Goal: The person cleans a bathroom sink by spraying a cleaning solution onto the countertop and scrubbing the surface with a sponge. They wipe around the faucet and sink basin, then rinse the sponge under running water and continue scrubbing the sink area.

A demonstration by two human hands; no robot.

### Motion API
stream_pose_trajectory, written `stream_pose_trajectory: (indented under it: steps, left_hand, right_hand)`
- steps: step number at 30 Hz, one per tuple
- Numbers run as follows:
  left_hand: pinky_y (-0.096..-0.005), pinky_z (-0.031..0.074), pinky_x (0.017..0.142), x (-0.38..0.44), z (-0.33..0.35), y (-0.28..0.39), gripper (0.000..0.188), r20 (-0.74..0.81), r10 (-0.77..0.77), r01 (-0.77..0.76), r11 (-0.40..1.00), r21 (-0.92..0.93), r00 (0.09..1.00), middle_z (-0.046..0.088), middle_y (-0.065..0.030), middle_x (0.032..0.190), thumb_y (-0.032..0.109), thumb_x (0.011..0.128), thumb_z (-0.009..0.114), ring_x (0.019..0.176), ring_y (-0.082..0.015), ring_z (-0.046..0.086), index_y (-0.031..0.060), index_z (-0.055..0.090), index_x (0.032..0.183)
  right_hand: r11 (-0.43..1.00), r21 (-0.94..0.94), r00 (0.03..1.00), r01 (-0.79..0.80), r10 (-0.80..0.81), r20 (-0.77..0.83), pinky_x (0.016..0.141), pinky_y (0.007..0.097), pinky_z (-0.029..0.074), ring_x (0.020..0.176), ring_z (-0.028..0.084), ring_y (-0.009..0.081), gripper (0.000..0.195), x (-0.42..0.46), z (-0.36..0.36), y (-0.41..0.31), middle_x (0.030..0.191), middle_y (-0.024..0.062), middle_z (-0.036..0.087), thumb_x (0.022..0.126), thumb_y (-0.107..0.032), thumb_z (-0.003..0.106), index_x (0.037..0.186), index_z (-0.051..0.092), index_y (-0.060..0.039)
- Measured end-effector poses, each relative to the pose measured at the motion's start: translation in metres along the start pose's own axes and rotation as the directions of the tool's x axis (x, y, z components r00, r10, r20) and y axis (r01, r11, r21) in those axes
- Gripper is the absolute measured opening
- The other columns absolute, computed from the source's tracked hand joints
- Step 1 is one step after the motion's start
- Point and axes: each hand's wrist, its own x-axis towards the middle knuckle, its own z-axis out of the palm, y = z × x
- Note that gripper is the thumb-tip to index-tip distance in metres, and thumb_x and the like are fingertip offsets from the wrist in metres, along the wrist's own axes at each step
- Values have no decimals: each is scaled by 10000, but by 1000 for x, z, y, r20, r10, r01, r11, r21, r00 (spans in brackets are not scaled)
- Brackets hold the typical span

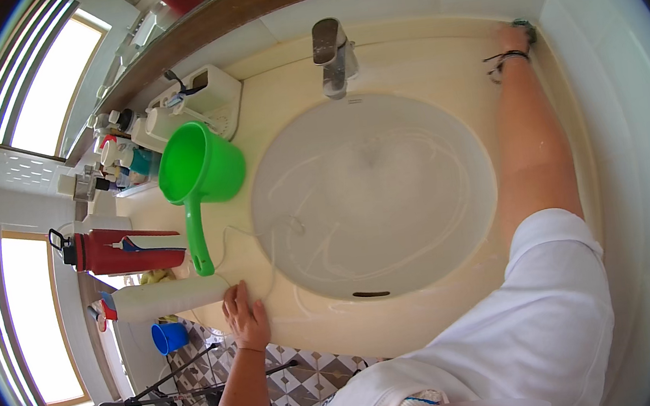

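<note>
My right hand (512,37) reaches to the far right corner of the cream countertop (326,325), its fingers on a dark green scrubbing pad (525,30) against the back ledge. My left hand (245,318) rests on the counter's front left edge, fingers spread, beside the base of a white spray bottle (168,297). Between my arms lies the oval washbasin (372,198), with whitish streaks across it. At its back stands a metal faucet (334,59). A green plastic dipper (202,168) stands left of the basin, its handle pointing towards me.
Behind the dipper are a white toothbrush holder (213,96) and several toiletry bottles (139,160). A red water bottle (134,248) stands at the left. A wood-framed mirror (256,2) runs above the counter. On the tiled floor are a blue bucket (170,337) and a black metal frame (167,395).
</note>
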Motion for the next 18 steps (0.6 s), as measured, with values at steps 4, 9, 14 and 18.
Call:
stream_pose_trajectory:
  steps: [4, 9, 14, 18]
  left_hand:
    - [-450, 331, 878, 7, -2, 2, 466, -17, 21, -22, 1000, -17, 1000, 431, -199, 1117, 266, 791, 468, 1007, -363, 417, 6, 448, 1176]
    - [-451, 334, 880, 5, -2, 5, 462, 3, 12, -12, 1000, 1, 1000, 432, -185, 1125, 247, 780, 485, 1013, -360, 415, 24, 444, 1183]
    - [-451, 334, 885, 4, -1, 3, 460, -11, -16, 16, 1000, -13, 1000, 434, -173, 1137, 244, 774, 499, 1023, -358, 412, 37, 450, 1182]
    - [-449, 334, 886, 6, -2, 2, 458, -20, -12, 12, 1000, -1, 1000, 435, -177, 1137, 244, 775, 498, 1026, -360, 412, 33, 453, 1179]
  right_hand:
    - [902, 310, 945, -300, 325, -31, 783, 340, 410, 891, 528, 231, 344, -32, -10, -48, 1013, 130, 565, 729, -204, 554, 964, 565, 47]
    - [947, 305, 986, -100, 54, 157, 801, 346, 408, 917, 504, 254, 645, -8, 27, -18, 1059, 161, 520, 667, -230, 600, 1164, 372, 111]
    - [930, 272, 913, -247, 130, 386, 981, 440, 280, 1202, 262, 370, 901, -109, 166, -73, 1323, 291, 145, 620, -217, 641, 1276, 121, 117]
    - [984, 133, 901, -117, 49, 430, 950, 447, 312, 1205, 281, 404, 640, -135, 165, -91, 1308, 322, 205, 685, -228, 624, 1181, 379, 92]
